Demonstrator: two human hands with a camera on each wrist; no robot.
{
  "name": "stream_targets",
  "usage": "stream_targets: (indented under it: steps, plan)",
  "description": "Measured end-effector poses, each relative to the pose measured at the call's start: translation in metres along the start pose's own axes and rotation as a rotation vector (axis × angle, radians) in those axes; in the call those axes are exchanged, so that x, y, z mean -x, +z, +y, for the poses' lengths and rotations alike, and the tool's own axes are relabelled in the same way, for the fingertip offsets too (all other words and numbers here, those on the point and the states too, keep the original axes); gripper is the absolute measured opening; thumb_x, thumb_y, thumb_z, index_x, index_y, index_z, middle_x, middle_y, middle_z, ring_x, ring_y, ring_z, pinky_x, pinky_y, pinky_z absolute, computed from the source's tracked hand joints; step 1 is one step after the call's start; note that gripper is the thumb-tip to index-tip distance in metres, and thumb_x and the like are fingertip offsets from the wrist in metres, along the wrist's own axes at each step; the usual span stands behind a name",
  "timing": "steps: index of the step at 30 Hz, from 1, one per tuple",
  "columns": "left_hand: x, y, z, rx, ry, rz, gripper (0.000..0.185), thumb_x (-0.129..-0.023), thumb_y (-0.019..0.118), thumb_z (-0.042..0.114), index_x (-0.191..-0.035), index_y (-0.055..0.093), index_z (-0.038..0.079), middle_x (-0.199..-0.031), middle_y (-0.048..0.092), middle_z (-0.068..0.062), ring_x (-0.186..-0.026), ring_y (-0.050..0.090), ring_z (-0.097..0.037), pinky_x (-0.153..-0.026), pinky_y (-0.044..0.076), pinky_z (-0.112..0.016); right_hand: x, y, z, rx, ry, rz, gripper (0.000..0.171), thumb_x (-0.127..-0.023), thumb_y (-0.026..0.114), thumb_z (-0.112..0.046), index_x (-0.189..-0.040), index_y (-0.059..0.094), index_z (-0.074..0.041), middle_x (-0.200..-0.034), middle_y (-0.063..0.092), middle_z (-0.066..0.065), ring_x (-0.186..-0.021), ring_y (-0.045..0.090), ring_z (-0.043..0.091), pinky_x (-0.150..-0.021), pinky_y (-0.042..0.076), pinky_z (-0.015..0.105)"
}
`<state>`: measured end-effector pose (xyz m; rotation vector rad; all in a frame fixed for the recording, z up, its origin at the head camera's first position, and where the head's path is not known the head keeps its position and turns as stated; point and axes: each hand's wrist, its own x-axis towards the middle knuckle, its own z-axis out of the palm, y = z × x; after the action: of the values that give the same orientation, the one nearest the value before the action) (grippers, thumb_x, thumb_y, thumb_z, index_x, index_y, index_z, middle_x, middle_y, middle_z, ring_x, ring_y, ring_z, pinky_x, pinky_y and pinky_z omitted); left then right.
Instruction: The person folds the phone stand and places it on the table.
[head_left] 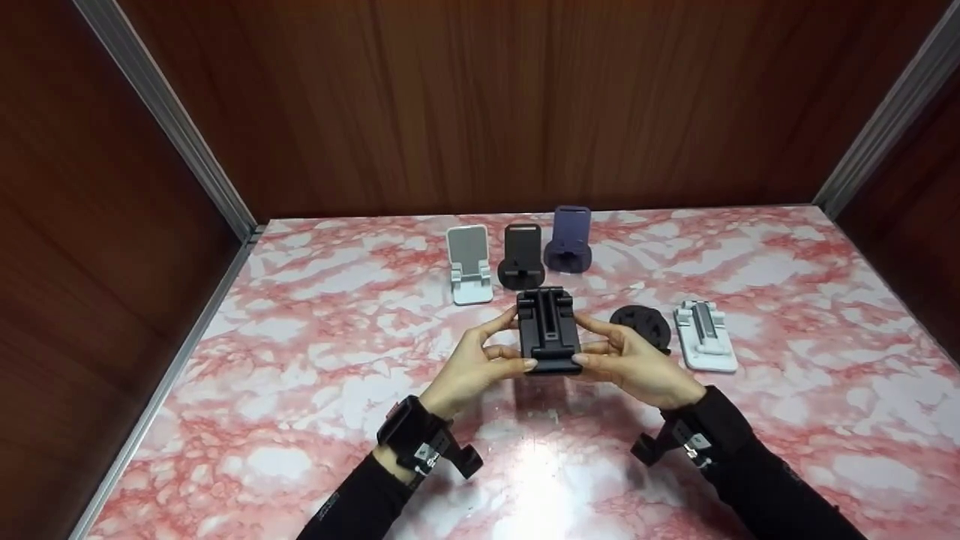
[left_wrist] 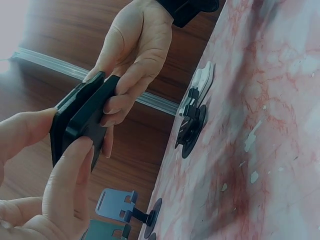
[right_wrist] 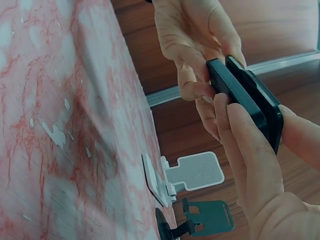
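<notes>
1. So the black folded stand is hanging in the air over the desk, roughly midway between left and right. Both hands are holding it up, and the wrist views are showing bare air under it.

2. This is the bit that matters imo: the left hand is gripping it from the left, the right hand from the right, pretty much mirror images. Neither one is really nearer, since both are touching it.

3. Its long axis is running near to far, so the hands are facing each other across the short side. It might be tilting a bit too, can't tell how much.

4. Fingers: clamped on the stand, both sides. The thumbs are pressing the face toward the person, down by the near corners, while the other fingers are wrapping the sides and bracing the back. In the wrist views a narrow slit is showing between its two layers, with thumbs and fingers pinching from opposite faces.

5. Neighbours: a white upright stand is standing far and left of it, a dark stand and a purple stand are lining up on the far side, and a black round piece plus a white folded stand are lying off to the right.
</notes>
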<state>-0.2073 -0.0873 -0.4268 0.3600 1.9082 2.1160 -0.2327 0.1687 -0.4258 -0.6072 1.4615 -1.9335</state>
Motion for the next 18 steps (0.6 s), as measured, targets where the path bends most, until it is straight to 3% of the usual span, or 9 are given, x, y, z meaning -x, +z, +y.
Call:
stream_targets:
  steps: [11, 18]
  plan:
    - [-0.0007, -0.0005, -0.0056, -0.015, 0.020, 0.014, 0.086, -0.083, 0.071, -0.006, -0.155, 0.026, 0.005, -0.146, 0.042, -0.020, -0.082, 0.066, -0.006, -0.079, 0.058, -0.022, -0.0013, -0.0001, 0.0017, 0.039, 0.007, 0.016, 0.085, -0.097, 0.053, 0.005, -0.155, -0.009, 0.003, -0.116, 0.073, 0.010, -0.107, 0.070, 0.018, -0.100, 0.054, 0.038]
    - [-0.0010, 0.0001, -0.0066, 0.005, 0.007, 0.019, 0.087, -0.083, 0.072, -0.004, -0.155, 0.026, 0.004, -0.138, 0.053, -0.022, -0.091, 0.067, -0.011, -0.084, 0.060, -0.027, -0.0016, -0.0021, 0.0025, 0.022, -0.019, -0.027, 0.085, -0.098, 0.051, 0.007, -0.154, -0.012, 0.004, -0.119, 0.071, 0.011, -0.109, 0.069, 0.019, -0.100, 0.053, 0.038]
